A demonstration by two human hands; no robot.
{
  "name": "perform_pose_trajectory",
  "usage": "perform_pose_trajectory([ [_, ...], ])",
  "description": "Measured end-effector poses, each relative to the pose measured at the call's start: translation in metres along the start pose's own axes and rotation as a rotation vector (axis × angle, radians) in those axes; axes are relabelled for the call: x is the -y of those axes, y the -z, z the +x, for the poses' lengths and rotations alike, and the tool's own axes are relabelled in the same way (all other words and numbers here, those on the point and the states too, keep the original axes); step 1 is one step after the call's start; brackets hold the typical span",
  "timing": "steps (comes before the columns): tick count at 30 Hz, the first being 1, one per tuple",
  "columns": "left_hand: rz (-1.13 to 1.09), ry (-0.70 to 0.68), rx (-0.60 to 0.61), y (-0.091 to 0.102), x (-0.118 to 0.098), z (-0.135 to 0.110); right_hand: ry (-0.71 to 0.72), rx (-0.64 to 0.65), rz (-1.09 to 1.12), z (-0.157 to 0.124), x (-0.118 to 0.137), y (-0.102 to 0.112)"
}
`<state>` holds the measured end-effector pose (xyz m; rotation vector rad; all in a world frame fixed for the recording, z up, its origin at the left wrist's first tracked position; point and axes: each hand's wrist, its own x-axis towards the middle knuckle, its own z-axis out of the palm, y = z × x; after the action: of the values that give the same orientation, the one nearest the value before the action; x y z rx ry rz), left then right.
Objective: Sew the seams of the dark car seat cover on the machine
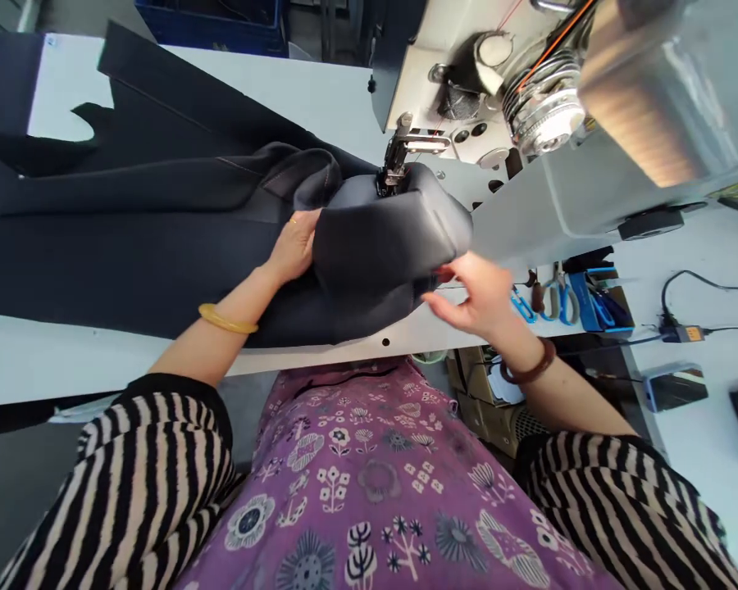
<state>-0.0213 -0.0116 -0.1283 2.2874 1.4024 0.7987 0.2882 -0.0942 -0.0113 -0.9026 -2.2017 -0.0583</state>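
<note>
The left hand [293,246] lies flat on a dark grey padded garment [375,246], pressing down without gripping, a ring on one finger. The right hand [467,295] is open, fingers spread, just at the garment's folded edge and holding nothing. At 12 o'clock from the hands, the garment's fold passes under the presser foot [397,156] of a sewing machine [485,106]. Blue-handled scissors [559,301] lie at 3 o'clock on the white tabletop [307,98]

Right hand [467,295] blurred — presser foot [395,164] partly hidden by black garment [129,254], garment cut off at left edge.
</note>
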Motion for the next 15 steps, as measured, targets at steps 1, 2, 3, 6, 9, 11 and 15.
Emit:
perform_pose_trajectory([
  [1, -0.023, 0.018, -0.042, -0.007, -0.009, -0.009, -0.051, 0.084, -0.035, -0.003, 0.008, -0.003],
  [2, -0.045, 0.038, -0.088, -0.012, -0.019, -0.017, -0.13, 0.159, -0.081, -0.004, 0.015, -0.006],
  [3, -0.063, 0.056, -0.129, -0.015, -0.027, -0.023, -0.208, 0.21, -0.124, -0.002, 0.02, -0.01],
  [6, -0.093, 0.085, -0.157, -0.005, -0.048, -0.031, -0.366, 0.305, -0.235, 0.009, 0.026, -0.017],
  [9, -0.1, 0.102, -0.221, 0.033, -0.071, -0.025, -0.389, 0.481, -0.31, 0.018, 0.022, -0.022],
  [11, -0.053, 0.048, -0.294, 0.064, -0.097, -0.015, -0.366, 0.607, -0.319, 0.017, 0.02, -0.03],
  [15, 0.084, -0.263, 0.159, 0.102, -0.156, 0.009, -0.298, 0.679, -0.215, -0.004, 0.015, -0.058],
])
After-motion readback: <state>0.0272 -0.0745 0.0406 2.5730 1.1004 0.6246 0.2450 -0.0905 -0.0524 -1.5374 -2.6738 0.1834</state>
